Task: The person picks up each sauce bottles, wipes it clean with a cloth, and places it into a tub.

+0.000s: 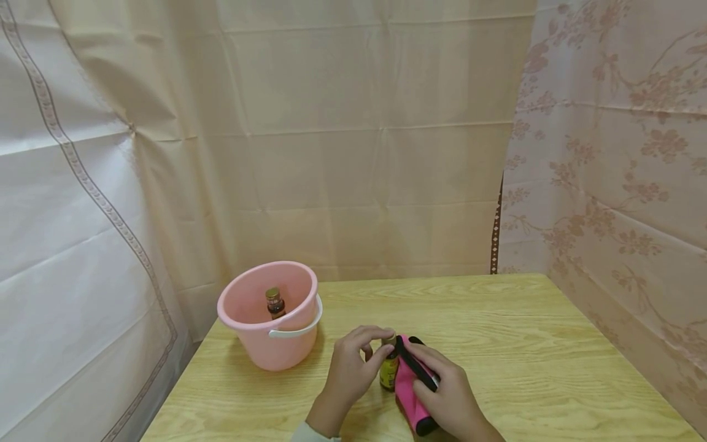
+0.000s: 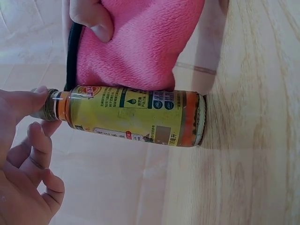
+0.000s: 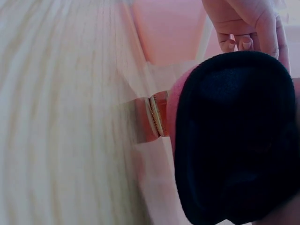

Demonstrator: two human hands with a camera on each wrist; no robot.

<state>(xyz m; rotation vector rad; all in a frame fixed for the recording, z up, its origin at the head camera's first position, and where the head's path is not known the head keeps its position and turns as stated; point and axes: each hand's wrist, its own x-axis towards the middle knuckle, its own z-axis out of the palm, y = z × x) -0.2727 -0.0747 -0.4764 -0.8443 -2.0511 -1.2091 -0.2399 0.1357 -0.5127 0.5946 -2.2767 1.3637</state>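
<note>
A small glass bottle (image 1: 389, 372) with a yellow label stands upright, its base right at the wooden tabletop. My left hand (image 1: 356, 363) pinches it at the gold cap (image 2: 46, 105), thumb and fingertips on either side. In my right hand (image 1: 450, 393) is a pink plush cloth piece (image 2: 131, 42) with black edging, pressed along the bottle's side. The right wrist view is largely filled by the dark face (image 3: 234, 136) of this piece, which hides most of the bottle; only the base end (image 3: 157, 115) shows.
To the left stands a pink bucket (image 1: 278, 353) with a white handle (image 1: 298, 331). Inside it leans another bottle (image 1: 274, 303) with a gold cap. Behind the table (image 1: 525, 344) hangs a beige curtain (image 1: 353, 153), with a flowered curtain (image 1: 635, 153) on the right.
</note>
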